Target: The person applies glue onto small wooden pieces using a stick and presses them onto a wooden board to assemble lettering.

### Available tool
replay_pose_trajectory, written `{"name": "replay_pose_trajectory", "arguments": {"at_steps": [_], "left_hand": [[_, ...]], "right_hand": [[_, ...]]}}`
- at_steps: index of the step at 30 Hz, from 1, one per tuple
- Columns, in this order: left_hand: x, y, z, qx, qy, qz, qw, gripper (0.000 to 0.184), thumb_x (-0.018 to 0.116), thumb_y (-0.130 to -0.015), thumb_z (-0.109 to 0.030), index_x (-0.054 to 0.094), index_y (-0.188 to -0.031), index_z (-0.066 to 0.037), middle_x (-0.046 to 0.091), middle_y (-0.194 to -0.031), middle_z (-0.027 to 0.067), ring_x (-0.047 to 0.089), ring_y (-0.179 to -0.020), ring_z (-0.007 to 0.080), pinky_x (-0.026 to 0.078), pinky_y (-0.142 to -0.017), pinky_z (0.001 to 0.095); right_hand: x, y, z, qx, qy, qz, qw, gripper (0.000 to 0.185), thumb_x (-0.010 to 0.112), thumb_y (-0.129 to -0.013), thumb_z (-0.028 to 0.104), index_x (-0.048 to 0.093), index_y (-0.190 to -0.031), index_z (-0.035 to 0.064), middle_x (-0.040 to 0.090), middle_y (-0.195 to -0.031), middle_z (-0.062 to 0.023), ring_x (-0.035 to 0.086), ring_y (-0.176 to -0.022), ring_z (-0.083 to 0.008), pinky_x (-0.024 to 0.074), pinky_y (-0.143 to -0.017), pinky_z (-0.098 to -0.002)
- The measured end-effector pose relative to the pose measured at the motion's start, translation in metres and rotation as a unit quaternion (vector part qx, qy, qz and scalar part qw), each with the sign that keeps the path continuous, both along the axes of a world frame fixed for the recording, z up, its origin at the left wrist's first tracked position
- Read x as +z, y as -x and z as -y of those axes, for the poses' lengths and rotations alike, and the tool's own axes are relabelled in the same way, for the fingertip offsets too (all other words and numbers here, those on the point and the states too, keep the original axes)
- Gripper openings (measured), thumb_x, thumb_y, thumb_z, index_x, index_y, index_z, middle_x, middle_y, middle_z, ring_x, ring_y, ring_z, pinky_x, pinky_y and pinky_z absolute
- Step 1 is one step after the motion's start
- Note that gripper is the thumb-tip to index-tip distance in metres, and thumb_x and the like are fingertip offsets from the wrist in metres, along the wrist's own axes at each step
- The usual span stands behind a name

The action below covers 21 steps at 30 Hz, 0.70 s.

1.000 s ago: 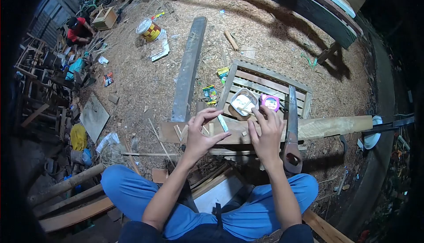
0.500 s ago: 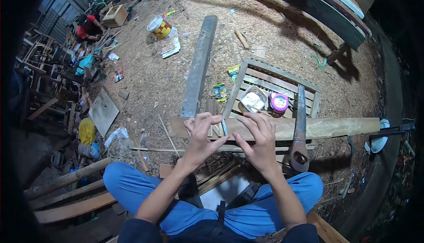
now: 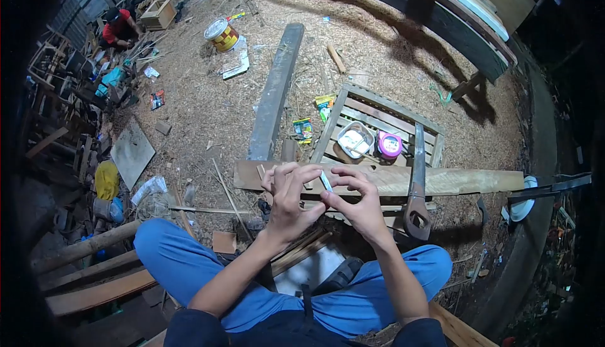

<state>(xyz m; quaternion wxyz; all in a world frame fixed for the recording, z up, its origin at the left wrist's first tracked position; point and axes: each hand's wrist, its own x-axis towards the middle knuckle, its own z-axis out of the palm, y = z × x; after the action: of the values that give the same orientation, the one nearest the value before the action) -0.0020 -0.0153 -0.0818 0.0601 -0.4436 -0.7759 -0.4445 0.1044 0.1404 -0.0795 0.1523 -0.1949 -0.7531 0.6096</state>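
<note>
A small, narrow white and pale-blue strip [image 3: 325, 182] stands between my two hands above a wooden plank; its exact kind is too small to make out. My left hand [image 3: 289, 197] closes on it from the left with bent fingers. From the other side, my right hand [image 3: 357, 200] has thumb and forefinger at the strip in a pinch. Beneath the hands, the light-brown plank [image 3: 466, 182] lies crosswise. A handsaw [image 3: 418, 164] rests across the plank, its handle toward my right knee.
A slatted wooden frame [image 3: 435, 126] carries a white tub [image 3: 355, 139] and a pink tape measure [image 3: 389, 145]. A dark beam [image 3: 277, 92] lies beyond the plank. A bucket [image 3: 222, 35] stands on shavings. A person in red [image 3: 120, 27] crouches at far left.
My right hand has moved left to the strip, and its thumb now meets it. The strip has tilted the other way slightly. The view has shifted a little.
</note>
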Motion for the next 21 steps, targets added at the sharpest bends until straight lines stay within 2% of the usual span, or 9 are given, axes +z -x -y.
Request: {"name": "replay_pose_trajectory", "arguments": {"at_steps": [4,6,7,9,11,16,18,21], "left_hand": [[0.008,0.002,0.004,0.003,-0.009,-0.006,1.0,0.067,0.086,-0.063,-0.016,0.065,-0.127,-0.012,0.069,-0.129,0.0033,0.054,-0.125,0.0288,0.029,-0.11,0.0462],[0.012,0.003,0.007,0.001,-0.01,-0.002,1.0,0.067,0.087,-0.063,-0.016,0.066,-0.127,-0.013,0.069,-0.129,0.0027,0.053,-0.125,0.0286,0.03,-0.109,0.0456],[0.014,0.005,0.008,-0.005,-0.008,0.007,1.0,0.068,0.088,-0.062,-0.016,0.066,-0.127,-0.014,0.069,-0.129,0.0022,0.052,-0.125,0.0286,0.03,-0.109,0.0454],[0.014,0.007,0.008,-0.011,-0.01,0.019,1.0,0.069,0.088,-0.061,-0.016,0.066,-0.127,-0.014,0.069,-0.13,0.0018,0.051,-0.124,0.0286,0.031,-0.109,0.0452],[0.013,0.012,0.006,-0.034,-0.045,0.022,0.998,0.072,0.09,-0.06,-0.019,0.066,-0.128,-0.016,0.068,-0.133,0.0012,0.05,-0.124,0.0286,0.031,-0.109,0.044],[0.02,0.024,0.009,-0.048,-0.043,0.02,0.998,0.07,0.09,-0.06,-0.022,0.069,-0.126,-0.017,0.066,-0.138,-0.0003,0.05,-0.124,0.0274,0.031,-0.109,0.0418],[0.02,0.026,0.011,-0.045,-0.023,0.004,0.999,0.068,0.09,-0.061,-0.022,0.07,-0.125,-0.018,0.066,-0.14,-0.0008,0.05,-0.124,0.027,0.031,-0.109,0.0412],[0.016,0.028,0.012,-0.047,-0.031,0.023,0.998,0.065,0.09,-0.061,-0.022,0.072,-0.123,-0.018,0.065,-0.142,-0.0013,0.049,-0.124,0.0263,0.03,-0.11,0.0408]], "right_hand": [[0.001,0.0,0.003,0.012,0.035,-0.013,0.999,0.025,0.088,-0.083,0.023,0.08,-0.101,0.0068,0.068,-0.129,-0.0117,0.059,-0.128,-0.0272,0.0413,-0.111,-0.0434],[0.001,0.001,0.006,0.018,0.136,-0.014,0.99,0.023,0.086,-0.087,0.02,0.08,-0.101,0.0036,0.068,-0.13,-0.0114,0.061,-0.124,-0.024,0.0425,-0.11,-0.0416],[0.005,0.0,0.008,0.017,0.135,-0.014,0.991,0.023,0.086,-0.087,0.02,0.08,-0.101,0.0036,0.068,-0.13,-0.0114,0.061,-0.124,-0.024,0.0425,-0.11,-0.0416],[0.016,0.0,0.01,0.019,0.324,0.023,0.946,0.023,0.083,-0.09,0.018,0.08,-0.103,-0.0006,0.067,-0.132,-0.0116,0.064,-0.119,-0.0204,0.0441,-0.109,-0.0387],[0.017,-0.001,0.009,0.022,0.325,0.021,0.945,0.024,0.082,-0.091,0.017,0.079,-0.106,-0.0016,0.067,-0.133,-0.0121,0.064,-0.117,-0.0192,0.0453,-0.107,-0.0369],[0.011,0.0,0.008,0.038,0.359,0.02,0.932,0.031,0.081,-0.091,0.017,0.077,-0.115,-0.0023,0.071,-0.127,-0.0124,0.066,-0.111,-0.0161,0.049,-0.101,-0.032],[0.011,0.001,0.009,0.052,0.387,0.027,0.92,0.034,0.079,-0.093,0.018,0.076,-0.121,-0.0017,0.074,-0.12,-0.0092,0.066,-0.106,-0.0137,0.0495,-0.098,-0.0302],[0.018,0.001,0.009,0.065,0.411,0.034,0.909,0.038,0.076,-0.094,0.021,0.074,-0.125,-0.0018,0.076,-0.118,-0.0062,0.066,-0.103,-0.012,0.0484,-0.098,-0.0303]]}}
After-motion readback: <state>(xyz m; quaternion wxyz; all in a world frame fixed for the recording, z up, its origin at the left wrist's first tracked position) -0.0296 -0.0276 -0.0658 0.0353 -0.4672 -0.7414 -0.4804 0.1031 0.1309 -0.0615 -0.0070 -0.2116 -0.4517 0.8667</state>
